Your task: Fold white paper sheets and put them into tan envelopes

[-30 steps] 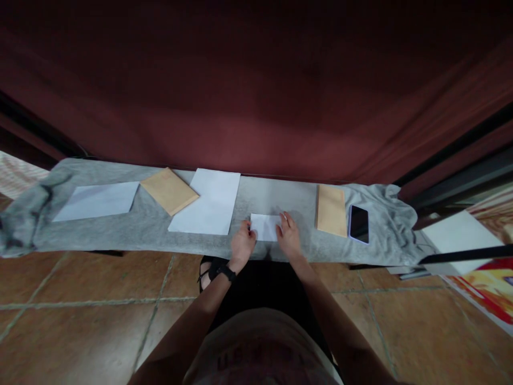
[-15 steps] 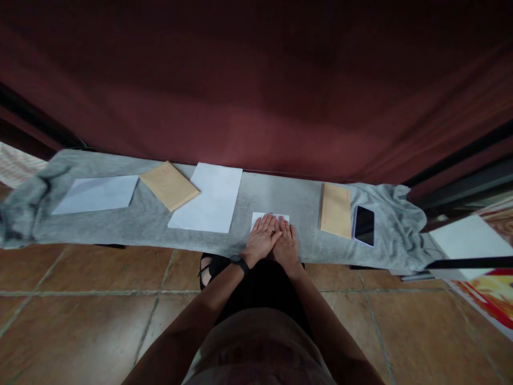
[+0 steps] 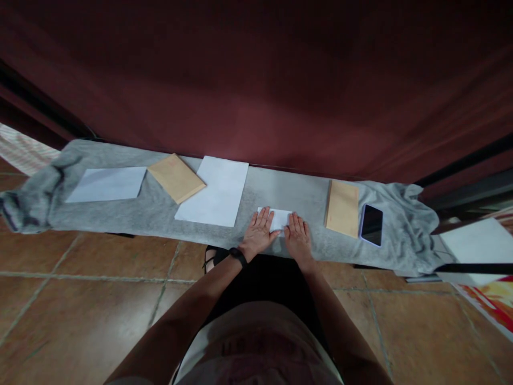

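Observation:
A small white piece of paper, apparently folded, lies on the grey cloth right in front of me. My left hand presses flat on its left part, fingers stretched out. On the paper's right end rests my right hand, also flat with fingers extended. Between the two hands the middle of the paper shows, while its ends are partly covered by my fingers. Left of my left hand lies a large white sheet, with a brown envelope overlapping its left side.
Another white sheet lies at the far left. To the right are a brown envelope and a phone. A dark red curtain hangs behind the cloth-covered surface. White paper sits at the far right, beyond the bunched cloth.
My hands, side by side and touching before, have moved apart along the small paper, left hand to the left and right hand to the right. The camera view has shifted slightly.

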### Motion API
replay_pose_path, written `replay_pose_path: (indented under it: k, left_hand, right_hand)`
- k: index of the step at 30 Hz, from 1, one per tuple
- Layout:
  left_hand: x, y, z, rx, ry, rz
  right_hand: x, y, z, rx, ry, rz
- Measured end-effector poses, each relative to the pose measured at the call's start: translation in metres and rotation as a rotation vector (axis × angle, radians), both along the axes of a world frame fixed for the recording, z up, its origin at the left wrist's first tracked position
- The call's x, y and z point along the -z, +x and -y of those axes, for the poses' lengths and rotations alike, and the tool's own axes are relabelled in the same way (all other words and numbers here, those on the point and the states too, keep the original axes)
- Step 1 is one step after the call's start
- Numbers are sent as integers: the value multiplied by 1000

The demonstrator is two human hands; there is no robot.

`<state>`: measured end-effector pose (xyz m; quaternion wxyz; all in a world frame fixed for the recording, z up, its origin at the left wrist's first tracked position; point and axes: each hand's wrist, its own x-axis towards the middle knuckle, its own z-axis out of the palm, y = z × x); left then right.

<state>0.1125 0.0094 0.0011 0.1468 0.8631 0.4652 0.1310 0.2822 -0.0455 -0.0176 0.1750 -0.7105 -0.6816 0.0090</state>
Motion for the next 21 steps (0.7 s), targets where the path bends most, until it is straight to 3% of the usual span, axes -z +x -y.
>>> replay_pose_path:
  k: [8,12,15,21]
  left_hand:
    - [0,5,1,-28,-21,-23]
    - [-1,7,2,-37,-32,-23]
    - [1,6,1,-30,-47,-6]
    - [4,7,1,-28,-66,83]
  right_hand:
    - [1,13,3,61,-13,-42]
    - [-8,-5,-6,85,0,-92]
    - [-12,-26,-13,-36,-56,-128]
    - [-8,-43,-18,-70,-98,-100]
